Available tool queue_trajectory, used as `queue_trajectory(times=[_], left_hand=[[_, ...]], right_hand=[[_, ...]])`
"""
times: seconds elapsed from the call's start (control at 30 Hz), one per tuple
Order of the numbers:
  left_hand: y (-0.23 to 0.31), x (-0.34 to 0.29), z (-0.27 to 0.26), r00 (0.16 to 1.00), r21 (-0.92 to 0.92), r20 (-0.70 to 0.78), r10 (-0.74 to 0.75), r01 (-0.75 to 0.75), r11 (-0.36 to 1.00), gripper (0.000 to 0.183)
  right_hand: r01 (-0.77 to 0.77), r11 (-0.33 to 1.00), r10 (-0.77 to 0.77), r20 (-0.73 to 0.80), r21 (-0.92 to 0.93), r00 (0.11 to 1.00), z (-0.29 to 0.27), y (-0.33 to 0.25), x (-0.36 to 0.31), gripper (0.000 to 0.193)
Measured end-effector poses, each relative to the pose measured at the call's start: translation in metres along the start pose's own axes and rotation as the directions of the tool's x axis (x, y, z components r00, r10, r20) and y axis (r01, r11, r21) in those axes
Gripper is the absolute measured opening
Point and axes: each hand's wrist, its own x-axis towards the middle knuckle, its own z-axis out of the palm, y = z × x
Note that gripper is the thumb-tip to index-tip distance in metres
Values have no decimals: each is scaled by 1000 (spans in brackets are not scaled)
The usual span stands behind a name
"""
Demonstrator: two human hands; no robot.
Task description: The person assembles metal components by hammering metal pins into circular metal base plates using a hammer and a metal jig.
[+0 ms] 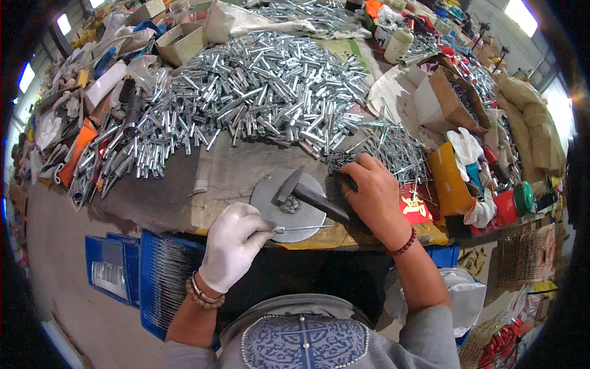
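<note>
My left hand (230, 246), in a white glove, pinches a thin metal rod (310, 227) by its thicker end. The rod points right across the front edge of a round grey metal plate (261, 195). A hammer (316, 200) lies with its head over the plate and its dark handle slanting toward my right hand. Some small grey bits (290, 208) sit on the plate by the hammer head. My bare right hand (376, 194) is above the handle's end, fingers curled beside a heap of thin nails (390, 147); its fingertips are partly hidden, so what they grip is unclear.
A large heap of shiny metal tubes (264, 86) covers the bench's far side. At right stand an open cardboard box (452, 98) and a yellow bin (450, 178). Blue crates (147, 289) with metal rods are below at left. A red packet (416, 206) lies near my right wrist.
</note>
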Motion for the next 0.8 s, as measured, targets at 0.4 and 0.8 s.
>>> queue_trajectory(times=[0.4,0.8], left_hand=[[-4,-3,0,997,-23,50,-56,57,998,16],[-6,-5,1,999,-6,33,-33,33,999,17]], right_hand=[[83,902,-140,105,423,985,-18,-48,-17,27],[248,891,-309,106,380,945,6,-78,-19,39]])
